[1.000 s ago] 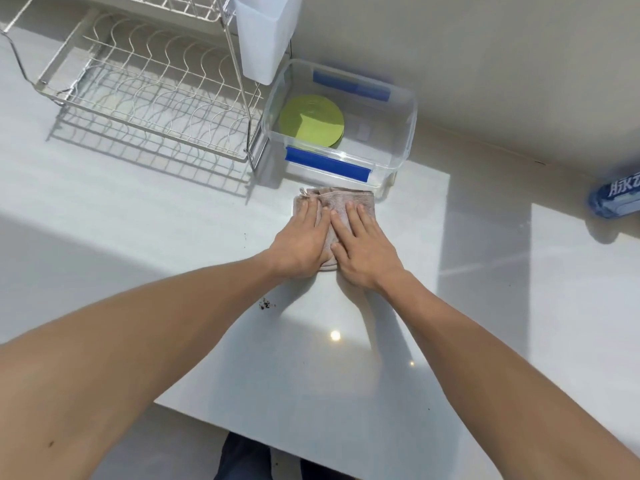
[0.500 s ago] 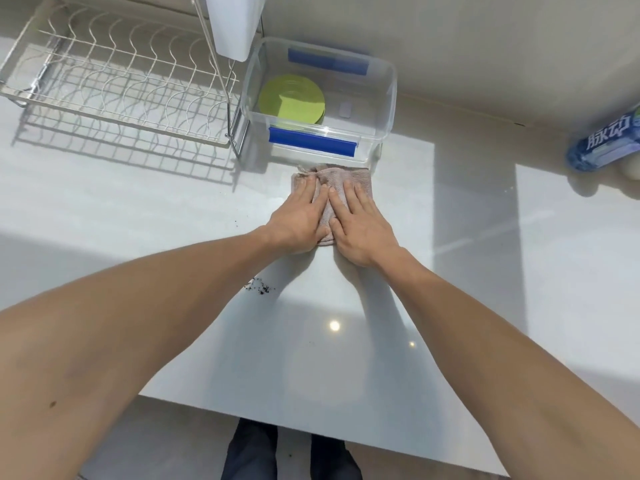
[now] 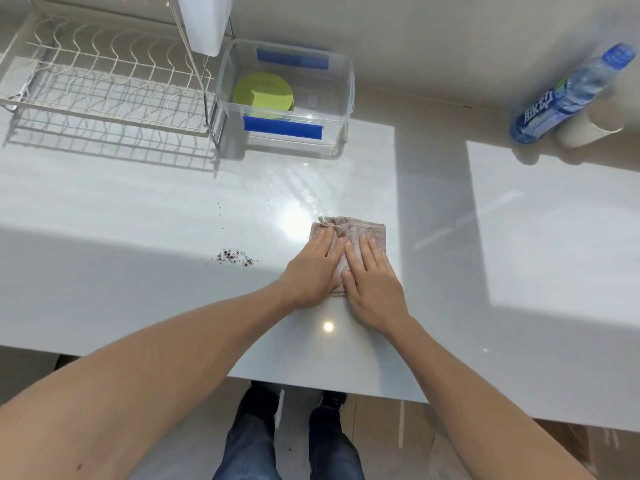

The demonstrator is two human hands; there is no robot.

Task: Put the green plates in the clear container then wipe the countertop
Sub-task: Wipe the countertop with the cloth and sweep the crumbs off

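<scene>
Green plates lie stacked inside the clear container, which has blue clips and stands at the back of the white countertop. A folded pinkish-grey cloth lies flat on the countertop, well in front of the container. My left hand and my right hand press down on the cloth side by side, palms flat and fingers together, covering its near half.
A wire dish rack stands at the back left with a white cup holder hung on it. Dark crumbs lie left of my hands. A blue water bottle lies at the back right.
Both hands have pulled the cloth toward me, away from the container's front wall to mid-counter. The crumbs now lie to the left of the hands.
</scene>
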